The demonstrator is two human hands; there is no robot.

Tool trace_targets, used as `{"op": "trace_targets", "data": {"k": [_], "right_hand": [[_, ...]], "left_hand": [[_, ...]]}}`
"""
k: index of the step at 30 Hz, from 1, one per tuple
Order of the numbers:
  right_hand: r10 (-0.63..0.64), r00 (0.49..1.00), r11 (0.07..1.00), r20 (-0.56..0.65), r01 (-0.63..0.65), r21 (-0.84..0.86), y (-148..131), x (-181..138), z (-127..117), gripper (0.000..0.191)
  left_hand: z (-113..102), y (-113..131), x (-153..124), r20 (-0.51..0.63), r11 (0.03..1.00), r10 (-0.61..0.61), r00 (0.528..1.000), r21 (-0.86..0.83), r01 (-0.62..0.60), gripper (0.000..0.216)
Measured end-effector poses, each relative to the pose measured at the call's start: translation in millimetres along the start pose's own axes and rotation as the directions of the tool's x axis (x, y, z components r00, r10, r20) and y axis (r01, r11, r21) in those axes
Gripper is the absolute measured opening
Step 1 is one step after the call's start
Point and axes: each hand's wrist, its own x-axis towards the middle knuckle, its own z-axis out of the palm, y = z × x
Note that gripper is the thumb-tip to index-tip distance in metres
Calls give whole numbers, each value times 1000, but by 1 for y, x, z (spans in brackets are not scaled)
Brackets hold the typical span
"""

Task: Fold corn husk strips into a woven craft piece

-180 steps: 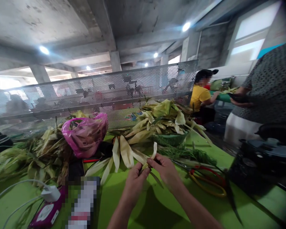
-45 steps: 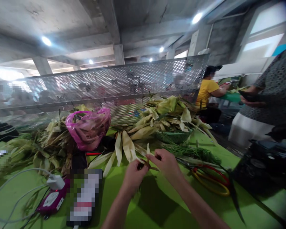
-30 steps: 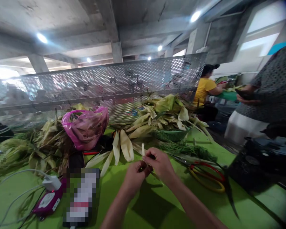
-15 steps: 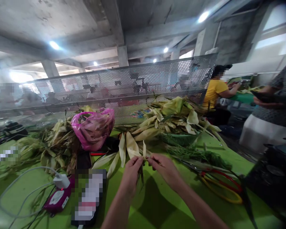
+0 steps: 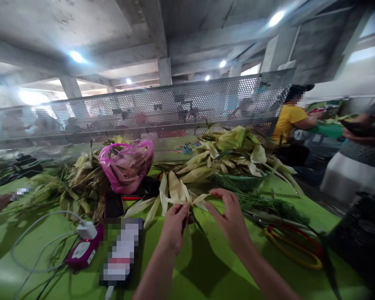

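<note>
Left hand pinches husk bundle (upright, strips fanning away); right hand, fingers spread, beside it.

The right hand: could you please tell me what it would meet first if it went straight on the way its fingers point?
The right hand points away and leftward, so probably the pale husk strip at its fingertips, which the left hand pinches; whether they already touch is unclear.

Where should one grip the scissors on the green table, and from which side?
Take the scissors by the red and yellow handle loops, from the right: they lie flat, loops toward that side, blades pointing left toward the green stems.
</note>
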Motion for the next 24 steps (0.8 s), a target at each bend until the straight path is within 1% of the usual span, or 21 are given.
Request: {"op": "trace_targets", "data": {"k": [1, 2, 3, 5, 6, 8, 10, 13, 15, 17, 19, 21, 24], "right_hand": [[5, 1000, 1000, 14, -5, -7, -4, -3, 1, 26], [18, 997, 1000, 76, -18, 0, -8, -5, 3, 23], [38, 985, 999, 165, -42, 19, -11, -8, 6, 22], [90, 941, 988, 326, -126, 89, -15, -12, 15, 22], [112, 920, 975, 375, -174, 136, -15, -14, 20, 22], [130, 900, 939, 416, -247, 240, -13, -15, 28, 23], [128, 898, 913, 421, -272, 303, -8, -15, 32, 22], [119, 909, 934, 399, -239, 266, -3, -15, 29, 17], [76, 908, 963, 413, -175, 206, -3, -14, 24, 17], [26, 888, 978, 459, -119, 174, -5, -12, 19, 18], [3, 856, 971, 516, -126, 203, -7, -9, 15, 18], [19, 817, 929, 577, -228, 292, -7, -7, 14, 18], [94, 749, 806, 656, -444, 392, -4, -7, 14, 20]], "left_hand": [[0, 0, 0, 9, 1000, 8, 1000, -12, -8, 29], [1, 0, -1, 19, 1000, 17, 1000, -25, -17, 27], [2, 0, -2, 28, 999, 23, 999, -39, -22, 27], [4, 0, -3, 34, 998, 18, 999, -57, -16, 27], [5, 1, -4, 34, 999, 17, 999, -50, -15, 28], [6, 3, -5, 23, 999, 31, 999, 10, -32, 29], [6, 5, -6, 10, 992, 73, 997, 105, -73, 30], [3, 7, -5, 9, 972, 121, 993, 201, -121, 36], [0, 8, -4, 1, 974, 98, 995, 205, -96, 42], [-2, 9, -3, -10, 982, 44, 999, 185, -42, 47], [-3, 10, -3, -19, 986, 8, 1000, 166, -5, 50], [-2, 12, -4, -23, 990, -4, 1000, 138, 7, 51], [0, 14, -7, 2, 995, -48, 999, 89, 47, 49]]}}
